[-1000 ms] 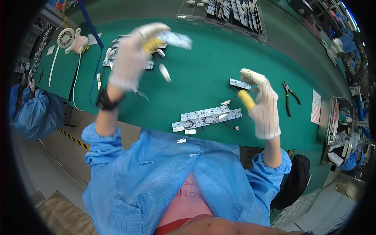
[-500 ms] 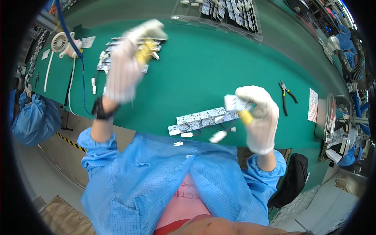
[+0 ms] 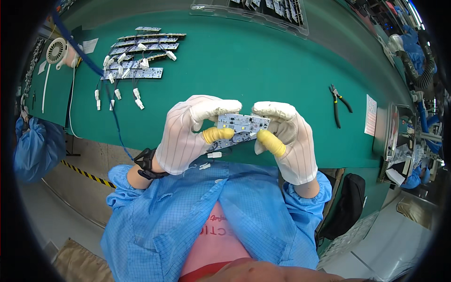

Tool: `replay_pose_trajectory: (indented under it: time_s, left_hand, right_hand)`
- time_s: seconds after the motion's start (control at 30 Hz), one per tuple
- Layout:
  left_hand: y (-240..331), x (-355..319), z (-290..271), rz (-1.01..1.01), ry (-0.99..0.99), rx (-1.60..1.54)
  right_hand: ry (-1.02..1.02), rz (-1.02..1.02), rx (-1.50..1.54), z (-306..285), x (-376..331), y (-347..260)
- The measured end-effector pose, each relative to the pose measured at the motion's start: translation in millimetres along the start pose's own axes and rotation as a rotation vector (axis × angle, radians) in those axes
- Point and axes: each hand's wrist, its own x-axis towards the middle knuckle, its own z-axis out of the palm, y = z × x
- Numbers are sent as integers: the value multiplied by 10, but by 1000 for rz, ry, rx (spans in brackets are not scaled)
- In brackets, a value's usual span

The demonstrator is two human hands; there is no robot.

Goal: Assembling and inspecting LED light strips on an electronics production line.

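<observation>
Both my hands wear white striped gloves with yellow finger cots. They hold one small white circuit board (image 3: 243, 123) between them, close to my chest above the green table's near edge. My left hand (image 3: 188, 134) pinches the board's left end, thumb under it. My right hand (image 3: 287, 138) grips its right end the same way. Just under the board lies a longer strip of boards (image 3: 224, 143) on the table, mostly hidden by my hands. Two small white connectors (image 3: 210, 160) hang near it.
A group of finished boards with white connectors and wires (image 3: 135, 58) lies at the far left of the green mat (image 3: 244, 66). Black pliers (image 3: 337, 104) lie to the right, a paper sheet (image 3: 370, 114) beyond. A tray of parts (image 3: 263, 10) stands at the back. A small white fan (image 3: 56, 49) sits far left.
My left hand came back from the far-left pile to my chest. My right hand lifted the small board, and both hands now grip it together.
</observation>
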Motion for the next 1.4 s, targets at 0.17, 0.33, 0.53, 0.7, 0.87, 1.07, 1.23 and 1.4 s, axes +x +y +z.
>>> replay_pose_trajectory:
  time_s: [0.17, 0.33, 0.53, 0.7, 0.87, 1.07, 1.23, 1.4]
  left_hand:
    - [-19, -29, -18, -34, 36, -80]
    - [-1, 1, -31, -78, 14, -129]
    - [-1, 0, -115, -112, -34, -76]
    - [-48, -1, -38, -42, 86, -53]
    - [3, -7, -112, -45, -55, 13]
    - [-89, -73, -238, 408, -129, 889]
    - [72, 156, -162, -98, -195, 88]
    - [-282, 840, -1073, 132, -30, 376]
  right_hand:
    - [8, 29, 18, -17, 7, -48]
    - [19, 33, 19, -23, -9, -32]
    - [-67, -13, -7, -43, 6, -72]
    - [-45, -24, 46, -29, -9, -36]
    - [-73, 63, 70, -62, 31, -111]
    - [-116, 249, 178, -57, 71, -73]
    - [25, -1, -34, -12, 58, 34]
    - [38, -160, -49, -71, 66, 122]
